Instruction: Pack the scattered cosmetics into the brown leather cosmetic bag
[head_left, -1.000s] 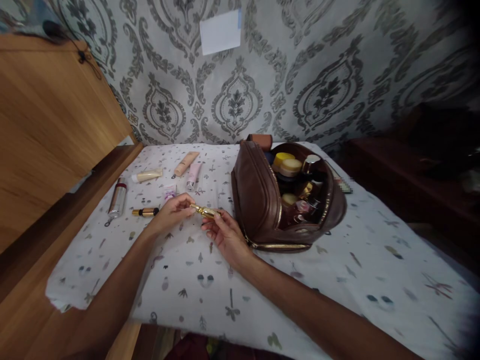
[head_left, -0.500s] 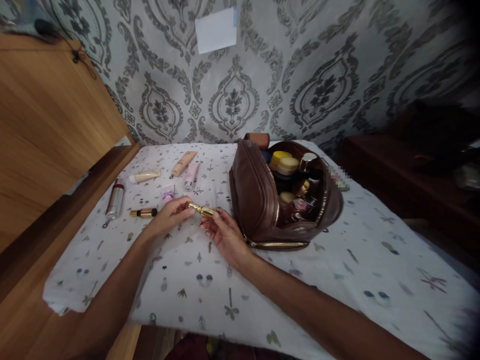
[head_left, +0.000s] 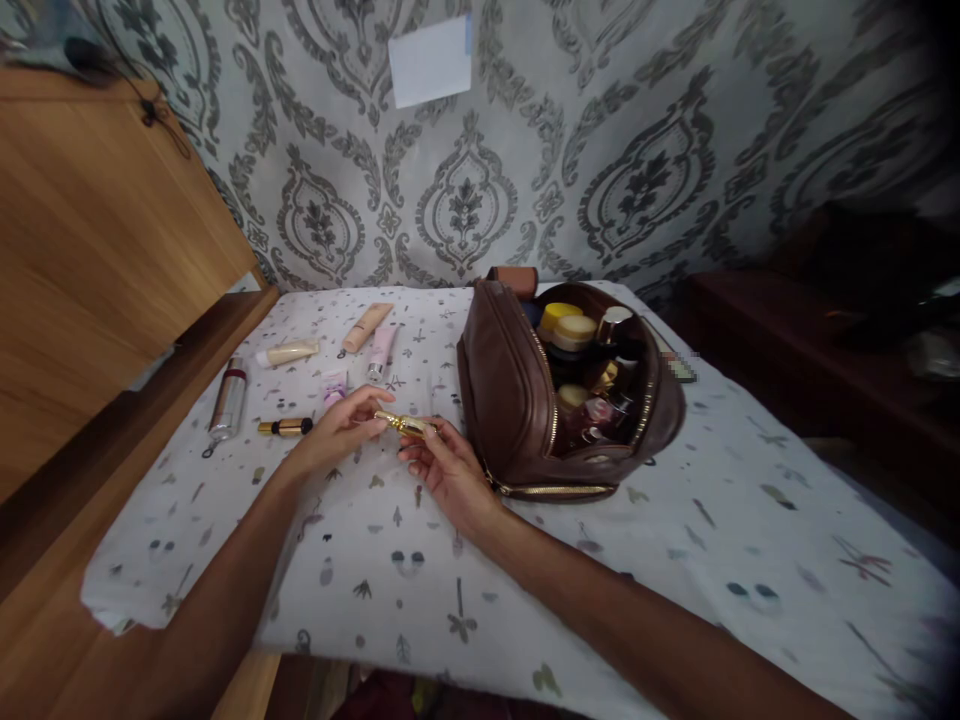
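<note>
Between my two hands is a small gold tube (head_left: 406, 425), held just above the patterned white cloth. My right hand (head_left: 454, 475) grips its right end between thumb and fingers. The thumb and fingers of my left hand (head_left: 346, 428) are at its left end. A brown bag (head_left: 502, 380) stands unzipped to the right of my hands, with jars, bottles and a yellow lid (head_left: 562, 315) inside. Left of my left hand lies a black and gold tube (head_left: 286, 427). A small purple and white tube (head_left: 335, 386) lies just behind that hand.
Further back on the cloth (head_left: 420, 580) lie a peach tube (head_left: 367, 327), a pink tube (head_left: 382, 352) and a cream tube (head_left: 291, 353). A silver bottle (head_left: 228, 402) is at the left. Wooden furniture (head_left: 112, 240) borders the left side, and a patterned wall (head_left: 465, 190) rises behind.
The fingers of my left hand have lifted and spread slightly, with the thumb staying at the gold tube's left end. My right hand keeps its grip, almost unmoved.
</note>
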